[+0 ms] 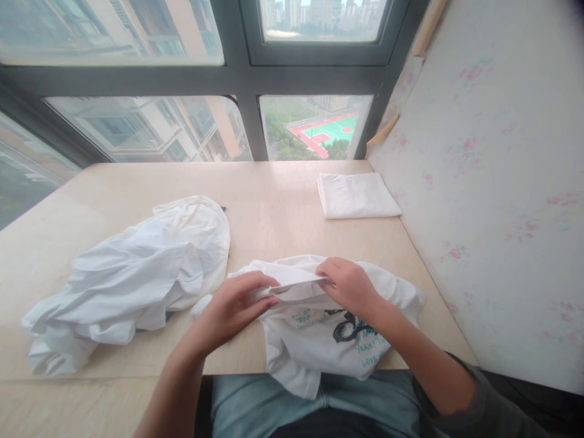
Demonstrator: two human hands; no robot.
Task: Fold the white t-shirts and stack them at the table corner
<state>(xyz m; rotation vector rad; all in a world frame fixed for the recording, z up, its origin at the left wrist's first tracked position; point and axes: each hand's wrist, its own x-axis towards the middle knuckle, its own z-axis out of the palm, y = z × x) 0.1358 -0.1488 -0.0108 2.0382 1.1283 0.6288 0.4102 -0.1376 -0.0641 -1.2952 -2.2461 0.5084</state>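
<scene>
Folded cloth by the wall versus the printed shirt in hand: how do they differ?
The folded cloth is a flat rectangle; the printed shirt is rumpled, overhanging the table edge. The folded cloth is plain; the printed shirt bears green lettering. The folded cloth lies untouched; the left hand and right hand grip the printed shirt. Both are white.

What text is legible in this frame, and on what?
"YEAH!": teal print on the printed T-shirt gripped by the left hand and right hand; the letters after it are unclear.
"LOVE": teal, the line below it; the rest is cut off at the shirt's edge.
Small teal lines at the print's upper left: too blurred to read.
Folded cloth and crumpled pile: no text visible.
</scene>
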